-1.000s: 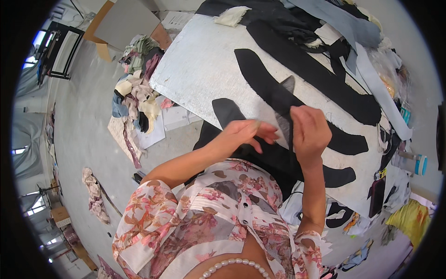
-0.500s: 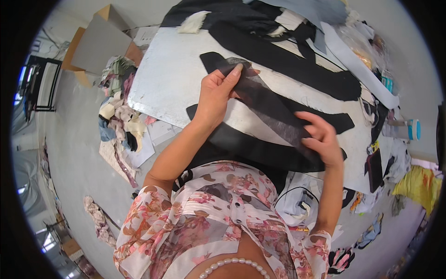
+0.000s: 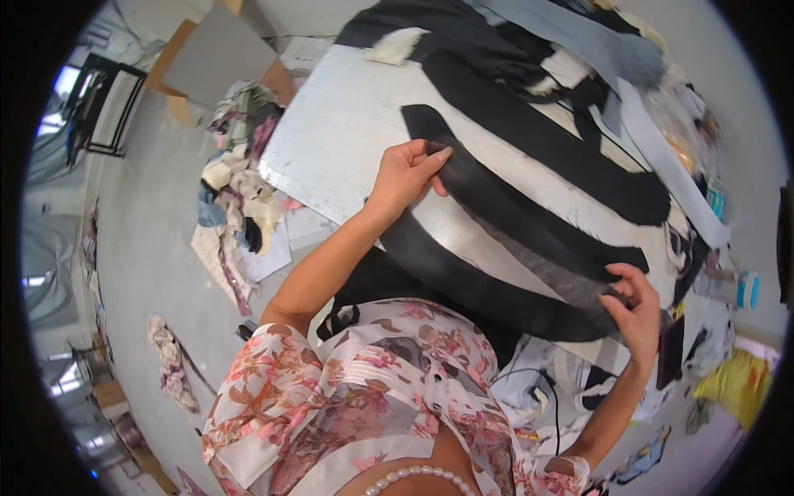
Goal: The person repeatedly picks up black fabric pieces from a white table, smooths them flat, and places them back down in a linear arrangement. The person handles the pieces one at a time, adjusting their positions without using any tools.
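A sheer dark strip of fabric (image 3: 546, 271) is stretched between my hands. My left hand (image 3: 411, 175) pinches its far-left end between thumb and fingers. At the near-right end, my right hand (image 3: 633, 312) grips the strip between thumb and fingertips. The strip lies along a curved black fabric piece (image 3: 420, 122), whose left end sticks out past my left hand. Nearer to me, a second curved black piece (image 3: 488, 285) rests along the table's front edge. A wider curved black piece (image 3: 546, 136) lies farther back.
The white table (image 3: 318, 124) carries dark cloth (image 3: 422, 25) at the back and a pale long strip (image 3: 674, 169) on the right. Fabric scraps (image 3: 240, 194) are heaped off its left side, near a cardboard box (image 3: 219, 54). A yellow bag (image 3: 734, 388) is at far right.
My right hand has moved right and nearer, drawing the sheer strip out straighter over the black piece. My left hand has shifted slightly right and lower. The whole view has also shifted.
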The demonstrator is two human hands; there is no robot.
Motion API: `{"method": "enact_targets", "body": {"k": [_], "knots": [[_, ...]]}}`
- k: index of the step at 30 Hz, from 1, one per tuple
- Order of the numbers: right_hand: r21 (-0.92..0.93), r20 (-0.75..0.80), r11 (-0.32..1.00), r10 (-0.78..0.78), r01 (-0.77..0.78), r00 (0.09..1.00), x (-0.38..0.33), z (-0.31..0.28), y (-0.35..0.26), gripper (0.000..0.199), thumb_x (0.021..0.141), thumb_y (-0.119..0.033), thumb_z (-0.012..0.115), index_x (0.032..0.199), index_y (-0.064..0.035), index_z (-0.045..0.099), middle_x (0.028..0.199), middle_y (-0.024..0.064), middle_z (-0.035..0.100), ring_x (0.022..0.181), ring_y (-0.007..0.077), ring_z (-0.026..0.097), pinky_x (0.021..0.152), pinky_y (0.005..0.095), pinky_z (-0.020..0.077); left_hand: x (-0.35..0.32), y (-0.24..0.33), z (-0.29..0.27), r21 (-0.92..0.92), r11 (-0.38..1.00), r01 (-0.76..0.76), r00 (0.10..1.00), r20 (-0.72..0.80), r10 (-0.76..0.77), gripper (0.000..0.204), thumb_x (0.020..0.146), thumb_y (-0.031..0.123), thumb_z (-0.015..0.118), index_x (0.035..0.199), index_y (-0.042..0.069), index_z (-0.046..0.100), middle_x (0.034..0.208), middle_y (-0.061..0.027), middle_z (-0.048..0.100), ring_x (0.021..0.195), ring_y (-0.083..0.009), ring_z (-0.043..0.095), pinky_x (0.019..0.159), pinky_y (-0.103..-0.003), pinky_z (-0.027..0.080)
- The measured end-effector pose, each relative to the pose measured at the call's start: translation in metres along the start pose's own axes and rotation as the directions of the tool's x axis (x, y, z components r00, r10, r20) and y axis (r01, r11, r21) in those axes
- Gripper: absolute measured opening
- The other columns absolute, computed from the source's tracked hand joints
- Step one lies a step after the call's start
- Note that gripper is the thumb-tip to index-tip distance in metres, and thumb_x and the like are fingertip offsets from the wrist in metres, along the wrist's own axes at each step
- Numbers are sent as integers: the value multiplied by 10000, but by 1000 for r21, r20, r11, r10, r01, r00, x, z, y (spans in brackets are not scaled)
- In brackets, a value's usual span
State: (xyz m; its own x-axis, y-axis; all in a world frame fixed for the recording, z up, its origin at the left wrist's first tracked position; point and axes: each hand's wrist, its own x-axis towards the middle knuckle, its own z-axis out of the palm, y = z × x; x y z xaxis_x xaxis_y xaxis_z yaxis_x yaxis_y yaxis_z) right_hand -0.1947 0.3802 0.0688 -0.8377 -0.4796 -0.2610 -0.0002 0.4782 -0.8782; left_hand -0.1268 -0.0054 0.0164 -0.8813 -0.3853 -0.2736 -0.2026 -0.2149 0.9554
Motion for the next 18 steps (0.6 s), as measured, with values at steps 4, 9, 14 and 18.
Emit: {"method": "enact_targets", "body": {"k": [4,9,14,18], "knots": [[-43,27,999,-14,15,1000,34,36,-6,395,741,86,689,1119,-9,626,633,-55,484,595,18,416,567,187,321,23,-7,-38,393,913,-112,975,-133,177,213,920,206,701,866,1,681,666,-2,645,539,-61,556,507,-194,403],[-93,16,995,-32,34,999,55,50,-14,370,744,57,706,1100,-10,630,612,-50,472,573,26,402,553,197,315,50,-9,-52,719,679,-149,882,-214,419,259,840,291,744,787,45,683,620,-12,629,555,-124,575,527,-289,424],[-90,-11,995,-41,40,999,66,56,-5,354,748,27,722,1087,-23,632,597,-34,494,561,42,418,548,211,332,62,-6,-49,838,528,-134,840,-187,510,257,800,312,760,782,65,693,620,-38,644,556,-200,608,527,-336,442],[-113,1,993,-45,44,999,69,60,-8,359,753,14,728,1095,-32,628,592,-20,517,558,51,438,552,218,348,65,-2,-50,882,462,-90,853,-172,493,269,788,331,780,812,78,691,642,-23,647,548,-175,592,526,-316,434]]}}
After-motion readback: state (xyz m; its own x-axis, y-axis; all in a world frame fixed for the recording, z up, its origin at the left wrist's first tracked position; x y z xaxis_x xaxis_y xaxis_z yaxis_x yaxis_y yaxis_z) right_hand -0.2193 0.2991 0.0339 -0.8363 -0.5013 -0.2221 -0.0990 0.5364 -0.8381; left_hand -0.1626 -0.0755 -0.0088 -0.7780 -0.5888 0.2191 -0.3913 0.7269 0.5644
